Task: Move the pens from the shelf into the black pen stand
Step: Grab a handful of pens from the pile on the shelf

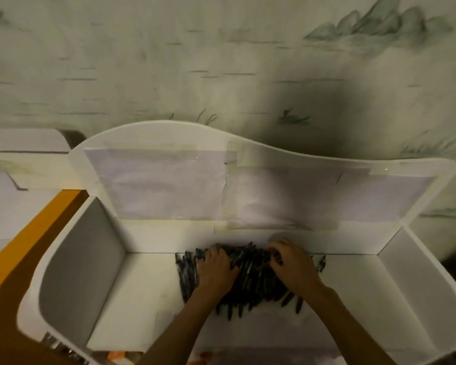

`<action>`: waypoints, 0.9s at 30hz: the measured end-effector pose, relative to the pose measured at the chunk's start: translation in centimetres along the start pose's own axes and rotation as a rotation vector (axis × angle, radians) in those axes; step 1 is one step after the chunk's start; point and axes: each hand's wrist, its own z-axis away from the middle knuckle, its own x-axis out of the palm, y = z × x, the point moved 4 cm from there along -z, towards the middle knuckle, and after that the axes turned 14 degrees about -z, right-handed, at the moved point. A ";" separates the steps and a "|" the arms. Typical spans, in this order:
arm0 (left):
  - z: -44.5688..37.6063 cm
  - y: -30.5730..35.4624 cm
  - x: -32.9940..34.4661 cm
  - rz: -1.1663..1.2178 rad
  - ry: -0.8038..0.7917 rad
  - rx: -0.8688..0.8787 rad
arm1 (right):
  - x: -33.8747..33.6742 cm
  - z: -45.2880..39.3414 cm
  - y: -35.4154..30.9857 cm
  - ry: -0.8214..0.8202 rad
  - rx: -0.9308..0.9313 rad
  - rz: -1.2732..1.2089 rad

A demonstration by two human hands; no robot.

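Observation:
A heap of several dark pens [250,280] lies on the white shelf [142,291], near its back wall. My left hand [216,267] rests on the left part of the heap, its fingers spread among the pens. My right hand [290,262] is on the right part, with fingers curled down into the pens at the far edge of the pile. The frame is blurred, so I cannot make out whether either hand has a hold on pens. No black pen stand is in view.
The shelf has white side walls at left [84,259] and right [416,280] and a curved back panel [221,180] with paper taped on it. An orange board [32,241] stands at the left. A painted wall rises behind.

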 end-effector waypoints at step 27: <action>1.7 -6.3 -4.1 0.589 0.286 -0.170 | 2.2 -1.5 -3.3 0.018 -0.091 -0.004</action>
